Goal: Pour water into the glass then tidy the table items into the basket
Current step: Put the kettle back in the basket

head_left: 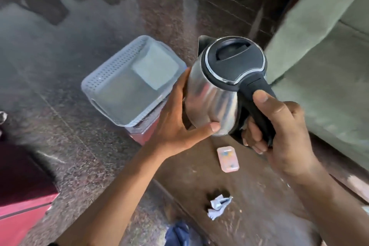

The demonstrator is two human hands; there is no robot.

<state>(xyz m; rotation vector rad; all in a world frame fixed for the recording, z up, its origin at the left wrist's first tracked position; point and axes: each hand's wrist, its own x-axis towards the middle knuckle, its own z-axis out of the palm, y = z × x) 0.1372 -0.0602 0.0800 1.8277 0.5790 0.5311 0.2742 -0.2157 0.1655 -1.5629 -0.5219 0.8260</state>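
Observation:
A steel kettle (pixel 211 94) with a black lid and black handle is held up in the middle of the view. My right hand (pixel 279 132) grips the handle, thumb on top. My left hand (pixel 175 118) cups the kettle's steel side, fingers behind it and thumb across the front near the base. A grey perforated plastic basket (pixel 111 78) sits on a red stand to the left of the kettle, on the floor side. No glass is visible.
A small pink case (pixel 228 158) and a crumpled pale wrapper (pixel 218 205) lie on the brown wooden table (pixel 199 175) below the kettle. A green sofa (pixel 319 56) is at right. Something red (pixel 22 205) stands at lower left on the speckled stone floor.

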